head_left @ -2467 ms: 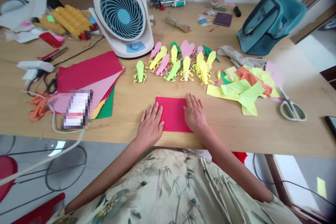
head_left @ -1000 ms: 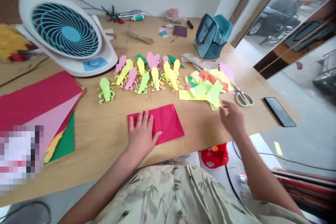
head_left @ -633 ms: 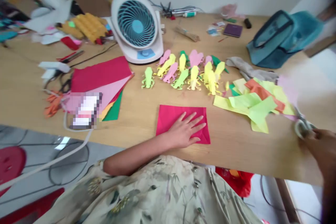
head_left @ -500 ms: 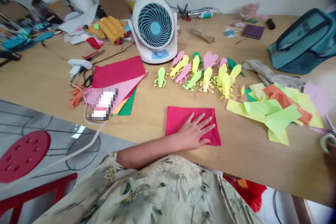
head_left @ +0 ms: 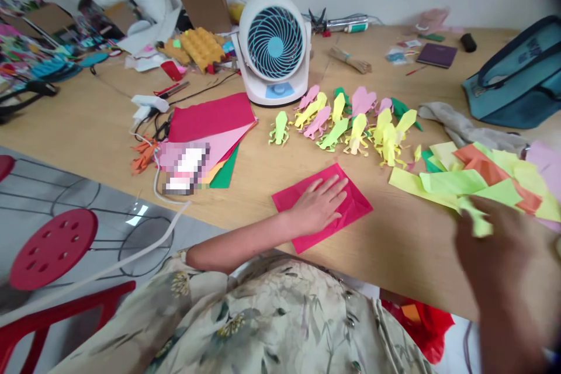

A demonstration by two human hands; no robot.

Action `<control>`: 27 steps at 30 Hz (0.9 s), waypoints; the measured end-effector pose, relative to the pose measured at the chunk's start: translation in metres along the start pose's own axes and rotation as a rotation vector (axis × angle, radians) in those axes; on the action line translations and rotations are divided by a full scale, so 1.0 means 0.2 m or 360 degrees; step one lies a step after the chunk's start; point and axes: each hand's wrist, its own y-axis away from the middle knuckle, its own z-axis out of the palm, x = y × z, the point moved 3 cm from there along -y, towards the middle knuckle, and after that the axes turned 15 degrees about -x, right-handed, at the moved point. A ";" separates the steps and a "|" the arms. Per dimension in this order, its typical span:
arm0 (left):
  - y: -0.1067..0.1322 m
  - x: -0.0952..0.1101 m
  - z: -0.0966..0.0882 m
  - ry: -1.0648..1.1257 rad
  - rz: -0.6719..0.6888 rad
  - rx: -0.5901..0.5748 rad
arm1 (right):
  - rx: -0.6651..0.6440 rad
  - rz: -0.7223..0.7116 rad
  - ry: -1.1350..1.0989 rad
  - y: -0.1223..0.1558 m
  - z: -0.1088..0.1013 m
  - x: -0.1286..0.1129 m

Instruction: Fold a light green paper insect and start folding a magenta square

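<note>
My left hand (head_left: 316,207) lies flat with fingers stretched out on a red sheet of paper (head_left: 350,213), which sits turned at an angle near the table's front edge. Creases show in the sheet to the right of the fingers. Blurred by motion, my right hand (head_left: 499,251) hangs at the front of a heap of yellow-green and orange paper pieces (head_left: 456,181). Light green paper shows right at its fingers; whether they grip it is unclear. Several folded paper insects (head_left: 357,131) in yellow, pink and green stand behind the red sheet.
A white fan (head_left: 276,41) stands at the back. Left of centre, coloured sheets (head_left: 210,120) lie under a pixelated phone-shaped object (head_left: 187,169), with a white cable (head_left: 158,236) running off the edge. A teal bag (head_left: 517,82) and grey cloth (head_left: 456,123) are at the right.
The red sheet has turned on the table, with my left hand still flat on it. My right hand has come in from the right edge to the paper heap. The view has shifted slightly.
</note>
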 end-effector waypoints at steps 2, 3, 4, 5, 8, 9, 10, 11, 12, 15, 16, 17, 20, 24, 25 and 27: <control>0.06 -0.02 0.01 -0.0002 0.0388 -0.0009 | -0.0055 -0.0021 -0.0036 -0.21 0.19 -0.15; 0.09 -0.03 0.02 0.0002 0.0547 -0.0037 | -0.0078 -0.0055 -0.0054 -0.32 0.31 -0.23; 0.11 -0.04 0.03 0.0010 0.0654 -0.0057 | -0.0099 -0.0102 -0.0072 -0.43 0.42 -0.31; 0.12 -0.05 0.05 0.0017 0.0710 -0.0074 | -0.0136 -0.0148 -0.0090 -0.52 0.54 -0.38; 0.12 -0.06 0.10 0.0002 0.0720 -0.0138 | -0.0270 -0.0229 -0.0148 -0.70 0.81 -0.49; 0.12 -0.06 0.11 -0.0016 0.0716 -0.0162 | -0.0310 -0.0234 -0.0157 -0.73 0.86 -0.50; 0.12 -0.05 0.12 -0.0035 0.0717 -0.0178 | -0.0372 -0.0256 -0.0108 -0.74 0.90 -0.50; 0.12 -0.05 0.13 -0.0048 0.0723 -0.0183 | -0.0429 -0.0266 -0.0050 -0.74 0.92 -0.49; 0.12 -0.05 0.13 -0.0053 0.0730 -0.0178 | -0.0480 -0.0271 0.0008 -0.73 0.92 -0.48; 0.13 -0.05 0.12 -0.0027 0.0729 -0.0165 | -0.0589 -0.0242 0.0128 -0.72 0.90 -0.44; 0.14 -0.05 0.12 -0.0012 0.0724 -0.0174 | -0.0608 -0.0226 0.0141 -0.72 0.89 -0.44; 0.14 -0.05 0.12 0.0000 0.0719 -0.0189 | -0.0614 -0.0211 0.0145 -0.72 0.88 -0.44; 0.18 -0.05 0.13 0.0016 0.0701 -0.0251 | -0.0589 -0.0185 0.0114 -0.73 0.89 -0.43; 0.25 -0.05 0.14 0.0052 0.0666 -0.0343 | -0.0549 -0.0198 0.0071 -0.74 0.90 -0.40; 0.26 -0.04 0.14 0.0064 0.0658 -0.0365 | -0.0531 -0.0204 0.0085 -0.74 0.90 -0.40; 0.26 -0.04 0.14 0.0073 0.0639 -0.0407 | -0.0503 -0.0210 0.0142 -0.74 0.91 -0.39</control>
